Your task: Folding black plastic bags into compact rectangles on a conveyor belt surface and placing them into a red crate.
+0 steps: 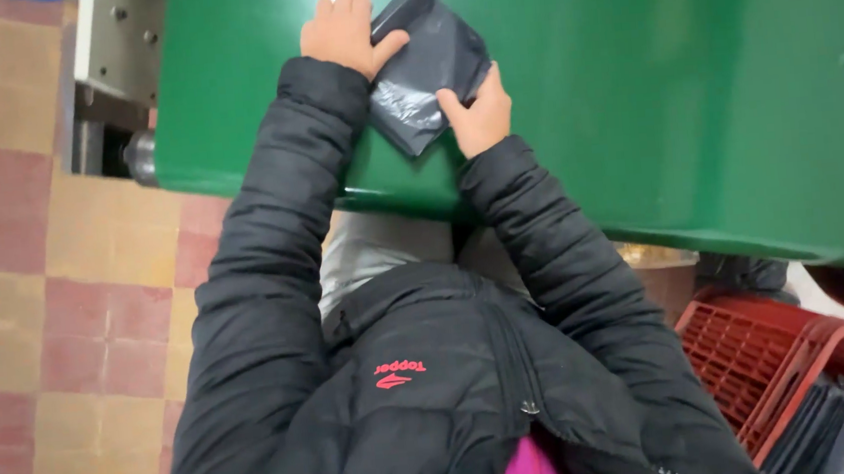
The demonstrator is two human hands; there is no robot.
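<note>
A flat dark grey plastic packet is being pressed down on the green table, close to the table's near edge and toward its left end. The left hand is being laid over the packet's far left corner, fingers flat on the green surface and the thumb hooked across the plastic. The right hand is being held at the packet's near right edge, the thumb resting on top of the film and the other fingers curled beside it, so the packet is being gripped between both hands. The plastic is being shown wrinkled and glossy at its near corner, which is lying just at the table's rim.

Both arms are being covered by the sleeves of a black padded jacket, which is filling the near middle of the view. A red plastic crate is being seen at the near right, below the table's edge, with dark plastic lying inside it. A floor of red and yellow tiles is being seen at the left.
</note>
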